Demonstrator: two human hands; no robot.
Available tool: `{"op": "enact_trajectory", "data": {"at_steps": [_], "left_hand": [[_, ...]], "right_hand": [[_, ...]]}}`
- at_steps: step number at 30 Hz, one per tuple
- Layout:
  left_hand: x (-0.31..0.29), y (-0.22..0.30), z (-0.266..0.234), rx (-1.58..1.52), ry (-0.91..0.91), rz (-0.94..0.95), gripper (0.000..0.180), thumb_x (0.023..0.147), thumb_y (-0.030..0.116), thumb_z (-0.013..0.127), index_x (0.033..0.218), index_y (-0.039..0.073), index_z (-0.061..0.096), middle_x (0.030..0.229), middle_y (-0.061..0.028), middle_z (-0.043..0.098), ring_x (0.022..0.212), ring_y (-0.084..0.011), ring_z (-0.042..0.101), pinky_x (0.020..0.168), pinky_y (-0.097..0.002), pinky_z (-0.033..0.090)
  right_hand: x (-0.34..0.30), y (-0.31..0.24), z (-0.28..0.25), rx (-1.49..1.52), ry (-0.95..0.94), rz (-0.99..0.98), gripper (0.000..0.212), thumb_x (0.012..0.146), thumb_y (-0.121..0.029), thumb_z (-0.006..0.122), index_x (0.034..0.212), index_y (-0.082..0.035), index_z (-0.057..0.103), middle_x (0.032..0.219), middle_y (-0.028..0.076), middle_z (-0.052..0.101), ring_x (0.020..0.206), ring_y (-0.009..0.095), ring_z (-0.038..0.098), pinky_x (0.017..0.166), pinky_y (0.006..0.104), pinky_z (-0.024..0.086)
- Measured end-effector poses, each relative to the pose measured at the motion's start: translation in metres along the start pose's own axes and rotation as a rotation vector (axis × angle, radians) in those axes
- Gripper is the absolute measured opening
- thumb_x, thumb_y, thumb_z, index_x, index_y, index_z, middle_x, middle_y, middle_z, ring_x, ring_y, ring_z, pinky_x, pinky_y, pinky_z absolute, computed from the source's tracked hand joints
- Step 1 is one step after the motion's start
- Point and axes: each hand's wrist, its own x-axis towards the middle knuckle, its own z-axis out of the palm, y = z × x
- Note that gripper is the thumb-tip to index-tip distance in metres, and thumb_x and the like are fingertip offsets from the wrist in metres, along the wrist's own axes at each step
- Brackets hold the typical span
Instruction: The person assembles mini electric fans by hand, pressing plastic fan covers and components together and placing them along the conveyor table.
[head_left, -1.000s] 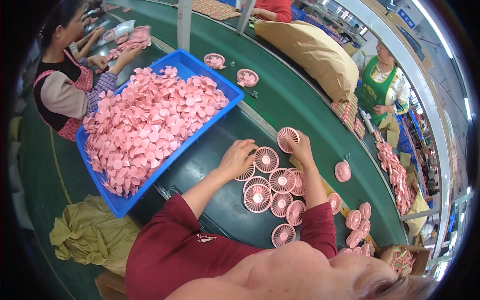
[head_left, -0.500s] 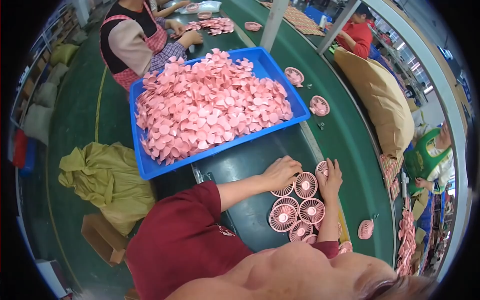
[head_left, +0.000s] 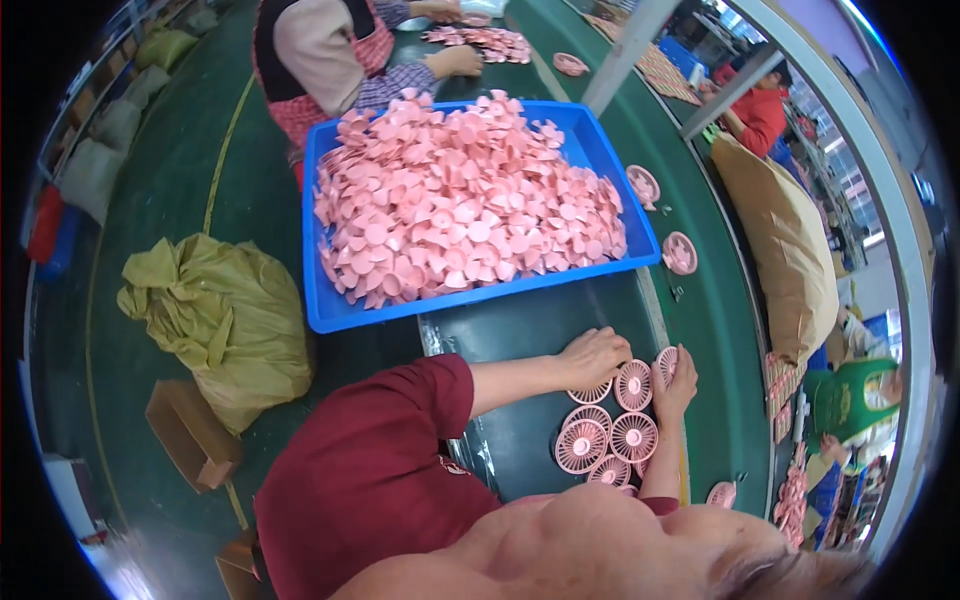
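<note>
Several round pink fan grilles (head_left: pixel 634 438) with radial slats lie grouped on the dark green table, some overlapping. My left hand (head_left: pixel 597 357) rests at the far left of the group, fingers bent and pressed together, its palm side above a partly covered grille (head_left: pixel 590 393). What its fingertips hold, if anything, is hidden. Beside it, my right hand (head_left: pixel 677 388) curls round the edge of another pink grille (head_left: pixel 666 364) at the group's right. A single grille (head_left: pixel 632 386) lies between the two hands.
Beyond my hands stands a blue tray (head_left: pixel 480 302) heaped with pink fan blades (head_left: pixel 470 205). A green conveyor (head_left: pixel 715 345) at the right carries pink fan parts (head_left: pixel 680 253). At the left are a yellow-green sack (head_left: pixel 225 320) and a cardboard box (head_left: pixel 195 435). A co-worker's hand (head_left: pixel 455 62) is behind the tray.
The whole view has shifted, so the tray and table appear farther right. Both my hands stay at the same grilles. The co-worker's arms have moved slightly behind the tray.
</note>
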Motion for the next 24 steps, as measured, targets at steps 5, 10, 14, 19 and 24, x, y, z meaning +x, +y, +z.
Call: {"op": "enact_trajectory", "data": {"at_steps": [5,10,14,19,24], "left_hand": [[0.002,0.001,-0.002,-0.017,0.027,-0.007,0.023,0.082,0.019,0.067,0.102,0.008,0.066,0.110,-0.0084,0.062,0.102,-0.0296,0.055,0.086,-0.0434,0.046],[0.004,0.000,0.007,0.011,0.058,-0.018,0.020,0.078,0.017,0.067,0.095,0.006,0.065,0.102,-0.0078,0.062,0.098,-0.0294,0.056,0.082,-0.0430,0.047],[0.002,0.001,0.009,-0.024,0.100,-0.030,0.019,0.079,0.014,0.063,0.096,0.007,0.065,0.101,-0.0074,0.063,0.097,-0.0278,0.056,0.082,-0.0416,0.046],[0.007,0.008,0.005,-0.010,0.026,-0.078,0.017,0.081,0.014,0.059,0.095,0.008,0.067,0.104,-0.0059,0.064,0.099,-0.0262,0.056,0.084,-0.0399,0.044],[0.004,0.008,0.007,0.017,0.001,-0.086,0.014,0.081,0.016,0.059,0.091,0.010,0.068,0.101,-0.0049,0.065,0.099,-0.0254,0.056,0.084,-0.0400,0.043]], "right_hand": [[-0.001,0.004,0.003,0.000,0.060,-0.057,0.062,0.084,-0.033,0.070,0.137,-0.008,0.051,0.133,0.016,0.055,0.122,0.035,0.051,0.102,0.0458,0.040],[0.001,0.011,0.007,-0.018,0.094,0.005,0.056,0.088,-0.031,0.067,0.136,-0.007,0.052,0.132,0.016,0.056,0.118,0.036,0.053,0.099,0.0452,0.043],[0.001,0.011,0.009,-0.048,0.086,0.018,0.057,0.087,-0.030,0.067,0.136,-0.007,0.051,0.133,0.016,0.056,0.118,0.037,0.053,0.100,0.0456,0.042],[0.003,0.012,0.007,-0.078,0.058,0.000,0.058,0.086,-0.030,0.066,0.137,-0.008,0.050,0.133,0.016,0.056,0.119,0.037,0.052,0.100,0.0460,0.042],[0.003,0.010,0.009,-0.104,0.065,-0.016,0.057,0.088,-0.033,0.064,0.137,-0.008,0.050,0.133,0.016,0.056,0.119,0.037,0.052,0.099,0.0466,0.042]]}}
